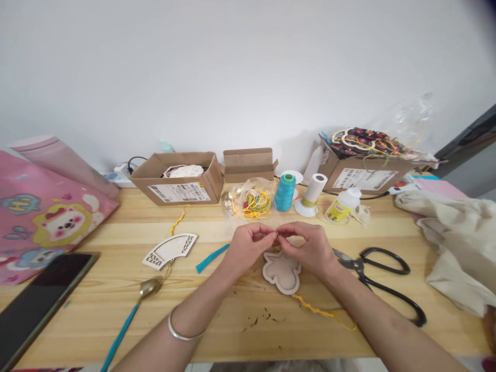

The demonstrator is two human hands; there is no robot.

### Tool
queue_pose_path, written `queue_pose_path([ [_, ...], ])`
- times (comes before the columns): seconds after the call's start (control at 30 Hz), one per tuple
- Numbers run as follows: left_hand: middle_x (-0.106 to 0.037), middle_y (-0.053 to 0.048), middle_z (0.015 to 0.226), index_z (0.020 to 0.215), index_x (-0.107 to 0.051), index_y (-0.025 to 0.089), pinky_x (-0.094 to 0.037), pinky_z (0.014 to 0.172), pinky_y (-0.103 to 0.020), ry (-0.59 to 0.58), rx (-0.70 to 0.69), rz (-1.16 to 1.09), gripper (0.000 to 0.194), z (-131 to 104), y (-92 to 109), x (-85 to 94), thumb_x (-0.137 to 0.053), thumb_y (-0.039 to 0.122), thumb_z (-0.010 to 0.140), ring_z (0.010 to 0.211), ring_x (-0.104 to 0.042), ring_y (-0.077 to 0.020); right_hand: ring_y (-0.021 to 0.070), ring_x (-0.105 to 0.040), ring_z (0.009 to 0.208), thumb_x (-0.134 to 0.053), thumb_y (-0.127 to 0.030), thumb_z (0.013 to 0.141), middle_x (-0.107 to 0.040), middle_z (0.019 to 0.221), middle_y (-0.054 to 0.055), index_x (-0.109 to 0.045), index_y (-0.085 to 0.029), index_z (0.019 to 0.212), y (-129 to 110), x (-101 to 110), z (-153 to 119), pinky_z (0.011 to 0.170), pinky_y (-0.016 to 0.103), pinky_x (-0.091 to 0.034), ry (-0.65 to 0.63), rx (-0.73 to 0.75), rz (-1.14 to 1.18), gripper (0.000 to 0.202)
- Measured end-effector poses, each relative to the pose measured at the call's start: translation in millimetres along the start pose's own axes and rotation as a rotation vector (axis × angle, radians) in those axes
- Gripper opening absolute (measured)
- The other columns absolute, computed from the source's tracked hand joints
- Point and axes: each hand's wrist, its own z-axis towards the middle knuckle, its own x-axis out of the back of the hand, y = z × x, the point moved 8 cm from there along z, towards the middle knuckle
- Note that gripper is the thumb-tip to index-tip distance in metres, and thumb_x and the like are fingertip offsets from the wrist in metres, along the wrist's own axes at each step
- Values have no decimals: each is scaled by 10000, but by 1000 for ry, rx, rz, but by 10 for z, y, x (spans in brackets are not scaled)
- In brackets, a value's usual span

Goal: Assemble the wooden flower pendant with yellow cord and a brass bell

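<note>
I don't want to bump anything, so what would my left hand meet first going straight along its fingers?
Probably your right hand; its fingertips face those of your left hand, though the picture leaves any gap between them unclear.

A dark phone [44, 305] lies at the bench's [155, 330] left, beside a pink cartoon-printed bag [58, 222]. Cream cloth [461, 248] lies crumpled at the right.

Above the gourd-shaped wooden pendant [282, 272], the fingertips of the left hand [248, 245] and right hand [309, 245] are hiding most of a small piece. Left of the pendant, the left hand is covering one end of a blue tassel [211, 258]; farther left, the frame is cutting off a smartphone [42, 305]. Right of it, the right forearm is hiding the scissors' [358, 265] blade tips.
</note>
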Motion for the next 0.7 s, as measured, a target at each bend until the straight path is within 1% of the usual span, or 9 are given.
queue_pose_path([
  [0.23,-693,-45,739,758,-631,126,-493,670,-248,-30,-50,76,165,-33,73,-49,-610,276,694,706,-640,-155,142,-648,593,-547,-148,661,-696,688,19,-659,-175,743,3,15,-11,577,226,-525,4,-44,27,142],
  [0.33,-694,-63,775,798,-635,128,-489,698,-269,5,-88,153,198,-47,181,11,-603,297,700,736,-639,-171,152,-652,593,-545,-153,660,-699,685,25,-657,-167,749,22,31,-11,575,236,-533,23,-63,57,144],
  [0.4,-695,-73,805,827,-638,133,-481,717,-279,79,-116,245,232,-64,319,151,-601,325,702,766,-635,-180,157,-654,585,-550,-160,653,-699,682,33,-656,-158,751,51,39,-14,570,242,-538,40,-77,68,145],
  [0.5,-687,-61,880,845,-656,165,-454,760,-280,254,-245,474,245,-157,655,479,-587,357,709,835,-613,-187,162,-658,586,-552,-169,650,-701,687,45,-658,-151,755,106,18,-22,573,253,-548,35,-99,81,150],
  [0.53,-684,-55,899,847,-661,176,-443,781,-282,280,-265,555,242,-198,731,574,-583,359,710,855,-607,-190,164,-660,592,-553,-173,651,-701,691,48,-658,-150,759,117,9,-25,578,257,-551,30,-102,85,152],
  [0.57,-683,-49,905,851,-663,184,-437,790,-286,309,-258,625,242,-241,768,674,-576,360,711,856,-605,-193,165,-661,598,-554,-175,653,-702,694,51,-659,-148,762,121,-1,-29,583,260,-553,22,-101,89,154],
  [0.63,-682,-46,907,862,-667,195,-436,772,-296,314,-193,803,247,-322,729,814,-556,360,716,850,-603,-207,164,-661,594,-552,-178,656,-700,692,53,-659,-143,765,107,-13,-35,581,261,-555,11,-88,94,156],
  [0.67,-680,-51,899,865,-667,191,-440,756,-299,299,-165,879,253,-364,675,848,-546,358,718,838,-602,-211,163,-660,587,-552,-179,657,-698,685,52,-659,-141,762,93,-17,-39,576,261,-555,6,-82,93,154],
  [0.7,-670,-59,920,877,-663,185,-439,753,-301,253,-155,939,260,-401,607,839,-530,352,728,844,-596,-211,162,-658,579,-554,-181,657,-697,676,50,-658,-140,758,78,-21,-42,570,261,-555,1,-77,92,151],
])
